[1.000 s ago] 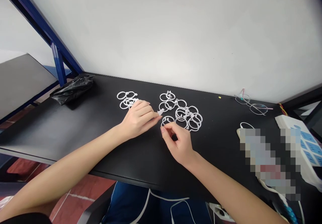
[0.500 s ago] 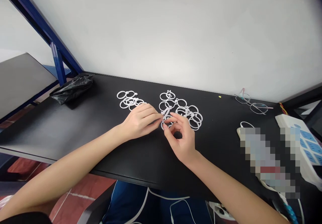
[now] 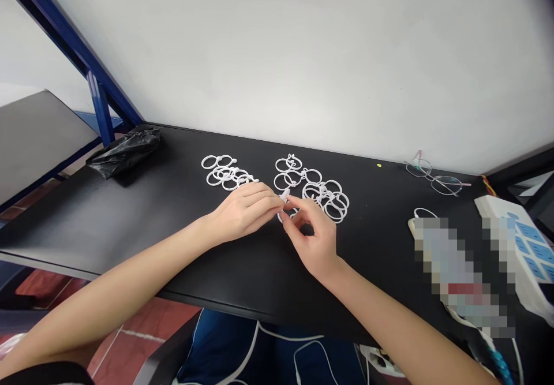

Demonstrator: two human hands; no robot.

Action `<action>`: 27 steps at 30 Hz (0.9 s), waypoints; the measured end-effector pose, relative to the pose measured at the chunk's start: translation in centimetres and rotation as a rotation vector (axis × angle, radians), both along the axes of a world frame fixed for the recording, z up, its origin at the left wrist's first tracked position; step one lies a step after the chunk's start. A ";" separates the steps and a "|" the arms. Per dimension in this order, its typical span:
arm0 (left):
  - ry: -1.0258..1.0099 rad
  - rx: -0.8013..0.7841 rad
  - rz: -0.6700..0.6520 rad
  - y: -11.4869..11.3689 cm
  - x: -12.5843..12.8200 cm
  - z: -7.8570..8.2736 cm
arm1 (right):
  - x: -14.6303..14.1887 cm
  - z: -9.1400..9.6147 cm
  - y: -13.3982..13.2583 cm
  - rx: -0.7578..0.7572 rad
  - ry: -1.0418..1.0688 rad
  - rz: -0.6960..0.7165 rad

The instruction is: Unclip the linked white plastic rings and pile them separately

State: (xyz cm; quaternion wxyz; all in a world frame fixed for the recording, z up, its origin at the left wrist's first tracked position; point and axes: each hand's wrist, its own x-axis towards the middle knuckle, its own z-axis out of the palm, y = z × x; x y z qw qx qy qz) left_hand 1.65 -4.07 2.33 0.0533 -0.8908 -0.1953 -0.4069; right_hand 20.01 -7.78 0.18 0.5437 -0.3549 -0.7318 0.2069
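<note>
My left hand (image 3: 244,213), palm down, pinches a small white plastic clip (image 3: 285,194) between thumb and fingers. Closed on the same piece from the right, my right hand (image 3: 315,236) has its thumb and fingertips meeting my left fingertips. Part of a white ring shows just beneath the fingertips; whether it joins the clip is hidden. Past my left hand lies a cluster of white plastic rings (image 3: 225,171) with small knobs. A bigger cluster of white rings (image 3: 322,187), several overlapping, spreads behind and beside my right hand.
The black table (image 3: 208,278) meets a white wall. A black plastic bag (image 3: 125,153) lies at the left by a blue metal post (image 3: 99,108). To the right are eyeglasses (image 3: 445,185), a blurred-out phone-like object (image 3: 454,269) with a cable, and a white power strip (image 3: 497,217).
My right fingers have closed in from slightly apart to meet my left fingertips at the clip. Both ring clusters lie as before.
</note>
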 end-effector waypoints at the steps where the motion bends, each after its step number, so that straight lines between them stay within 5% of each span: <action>1: 0.004 -0.002 -0.004 0.0 0.0 0.0 | 0.0 0.0 0.0 -0.001 -0.002 0.001; 10: 0.040 -0.021 -0.024 -0.2 0.1 -0.1 | 0.2 0.3 0.1 -0.041 0.012 -0.004; 18: -0.037 -0.351 -0.028 -0.2 -0.1 -1.0 | 0.1 0.3 -0.1 -0.127 0.035 -0.009; 27: -0.239 -0.659 -0.070 -0.5 0.0 0.1 | 0.3 0.2 0.0 -0.128 0.124 0.035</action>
